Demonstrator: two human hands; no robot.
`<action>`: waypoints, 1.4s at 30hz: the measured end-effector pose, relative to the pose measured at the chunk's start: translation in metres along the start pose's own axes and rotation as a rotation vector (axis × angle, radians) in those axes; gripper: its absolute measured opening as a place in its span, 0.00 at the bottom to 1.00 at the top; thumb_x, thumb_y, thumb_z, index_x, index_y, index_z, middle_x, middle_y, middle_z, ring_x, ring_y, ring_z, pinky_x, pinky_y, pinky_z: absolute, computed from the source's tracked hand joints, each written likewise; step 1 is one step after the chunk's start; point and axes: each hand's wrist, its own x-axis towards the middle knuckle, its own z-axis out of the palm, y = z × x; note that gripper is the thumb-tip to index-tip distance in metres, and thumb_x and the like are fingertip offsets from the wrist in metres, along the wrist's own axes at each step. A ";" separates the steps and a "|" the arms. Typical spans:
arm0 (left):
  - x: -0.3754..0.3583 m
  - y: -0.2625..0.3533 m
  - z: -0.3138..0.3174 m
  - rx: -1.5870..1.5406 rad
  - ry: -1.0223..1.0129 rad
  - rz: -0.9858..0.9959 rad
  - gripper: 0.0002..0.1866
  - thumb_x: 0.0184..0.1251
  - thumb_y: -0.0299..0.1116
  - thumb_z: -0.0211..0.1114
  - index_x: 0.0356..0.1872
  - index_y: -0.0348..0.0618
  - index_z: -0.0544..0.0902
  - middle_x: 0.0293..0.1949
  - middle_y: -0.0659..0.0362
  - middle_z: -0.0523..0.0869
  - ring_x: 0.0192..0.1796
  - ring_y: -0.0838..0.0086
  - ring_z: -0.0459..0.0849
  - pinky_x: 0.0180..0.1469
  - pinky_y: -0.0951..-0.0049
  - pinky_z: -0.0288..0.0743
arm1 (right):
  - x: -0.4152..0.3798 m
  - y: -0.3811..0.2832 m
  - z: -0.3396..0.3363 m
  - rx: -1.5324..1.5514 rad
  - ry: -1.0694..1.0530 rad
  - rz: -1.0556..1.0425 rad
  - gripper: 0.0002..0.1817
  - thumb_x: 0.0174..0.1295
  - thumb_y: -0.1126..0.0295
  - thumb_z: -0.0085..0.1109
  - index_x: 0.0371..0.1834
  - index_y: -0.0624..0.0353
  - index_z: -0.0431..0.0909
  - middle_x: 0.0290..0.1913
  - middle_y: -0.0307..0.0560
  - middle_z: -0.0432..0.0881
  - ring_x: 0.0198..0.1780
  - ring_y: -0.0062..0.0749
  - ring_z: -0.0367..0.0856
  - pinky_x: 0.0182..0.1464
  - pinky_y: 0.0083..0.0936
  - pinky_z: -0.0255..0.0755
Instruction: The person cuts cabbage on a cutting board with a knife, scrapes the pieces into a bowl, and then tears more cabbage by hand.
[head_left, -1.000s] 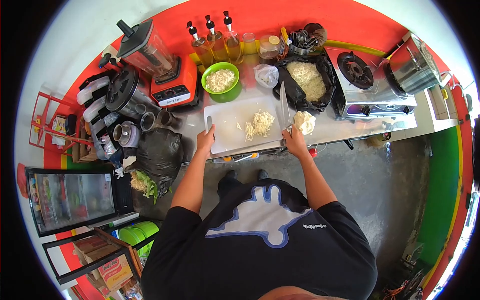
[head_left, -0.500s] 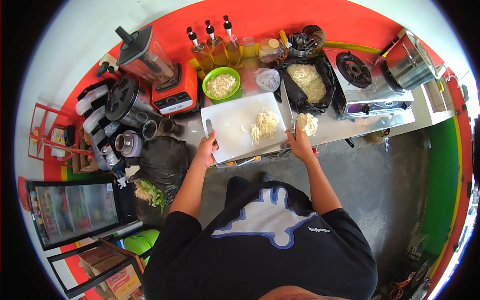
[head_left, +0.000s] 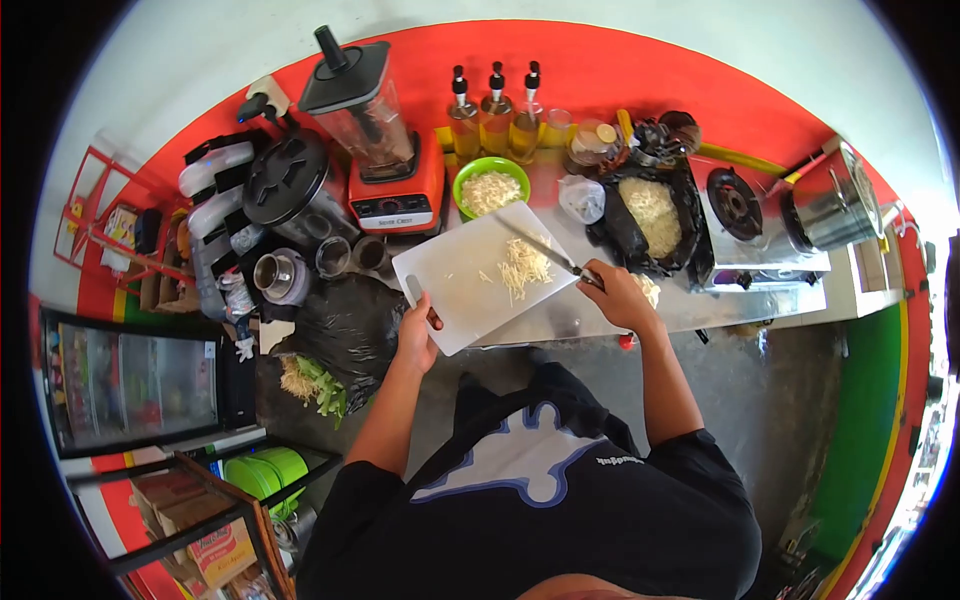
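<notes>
One white cutting board (head_left: pixel 470 275) sits tilted at the front edge of the steel counter (head_left: pixel 600 310). A small pile of shredded white strips (head_left: pixel 522 266) lies on the board, near its 3 o'clock side.

The left hand (head_left: pixel 415 335) is closed around the board's handle corner at 7 o'clock, with the thumb on top. The right hand (head_left: pixel 615 295) is at the board's 3 o'clock edge and is wrapped tight around the handle of a knife (head_left: pixel 545 250). The long blade lies across the board and points toward 10 o'clock, just above the strips. A bit more white food (head_left: pixel 650 288) peeks out just beside the right hand, at its 3 o'clock.

At the board's 12 o'clock is a green bowl (head_left: pixel 491 185) with more white shreds in it. Just past the bowl stand three oil bottles (head_left: pixel 497 105) in a row by the red wall. At 11 o'clock from the board is a red blender (head_left: pixel 385 150). At 2 o'clock from the board lies a black bag (head_left: pixel 625 225), open, with lots of white shreds inside. A small clear bag (head_left: pixel 582 198) sits between the bowl and the black bag. At 3 o'clock, well apart from the board, is a gas stove (head_left: pixel 745 215), and a silver pot (head_left: pixel 835 205) stands next to it.
</notes>
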 end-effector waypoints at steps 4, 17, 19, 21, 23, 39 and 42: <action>-0.003 -0.014 -0.005 -0.067 0.030 0.059 0.18 0.83 0.48 0.56 0.51 0.43 0.81 0.33 0.68 0.79 0.33 0.81 0.74 0.39 0.76 0.71 | 0.037 0.007 0.005 0.035 -0.189 -0.093 0.17 0.68 0.59 0.65 0.45 0.65 0.83 0.33 0.62 0.84 0.36 0.58 0.83 0.40 0.45 0.72; -0.010 -0.046 0.056 -0.307 0.279 0.234 0.17 0.85 0.45 0.51 0.55 0.43 0.79 0.43 0.63 0.85 0.42 0.78 0.79 0.48 0.71 0.72 | 0.118 0.057 -0.021 -0.163 -0.415 -0.427 0.18 0.68 0.56 0.63 0.46 0.62 0.86 0.41 0.60 0.87 0.46 0.59 0.84 0.49 0.46 0.77; -0.006 -0.047 0.067 -0.324 0.293 0.249 0.17 0.85 0.45 0.51 0.55 0.43 0.79 0.43 0.63 0.85 0.42 0.77 0.79 0.48 0.71 0.72 | 0.137 0.075 -0.019 -0.073 -0.324 -0.429 0.18 0.68 0.57 0.63 0.47 0.62 0.87 0.42 0.62 0.87 0.47 0.59 0.84 0.50 0.46 0.77; -0.002 -0.049 0.076 -0.304 0.298 0.234 0.17 0.85 0.45 0.51 0.54 0.43 0.80 0.41 0.63 0.85 0.41 0.77 0.78 0.49 0.70 0.72 | 0.155 0.086 -0.019 -0.077 -0.327 -0.445 0.18 0.68 0.57 0.62 0.48 0.62 0.87 0.42 0.62 0.87 0.47 0.59 0.84 0.51 0.46 0.76; 0.008 -0.056 0.067 -0.285 0.261 0.236 0.19 0.84 0.45 0.52 0.58 0.42 0.78 0.48 0.61 0.85 0.47 0.75 0.79 0.54 0.68 0.72 | 0.173 0.091 -0.022 -0.091 -0.356 -0.431 0.18 0.68 0.58 0.63 0.48 0.62 0.87 0.43 0.62 0.87 0.48 0.58 0.84 0.52 0.45 0.77; 0.019 -0.031 0.084 -0.235 0.190 0.143 0.07 0.80 0.36 0.60 0.41 0.45 0.79 0.36 0.64 0.79 0.39 0.76 0.78 0.49 0.73 0.74 | 0.281 0.114 -0.009 -0.075 -0.304 -0.500 0.15 0.67 0.62 0.65 0.47 0.63 0.87 0.43 0.60 0.87 0.45 0.56 0.84 0.51 0.41 0.77; 0.032 -0.036 0.068 -0.263 0.136 0.145 0.02 0.76 0.29 0.64 0.43 0.46 0.80 0.37 0.66 0.80 0.37 0.77 0.77 0.47 0.74 0.74 | 0.271 0.109 -0.006 -0.075 -0.251 -0.473 0.15 0.67 0.62 0.65 0.47 0.62 0.87 0.43 0.60 0.87 0.45 0.57 0.85 0.51 0.43 0.78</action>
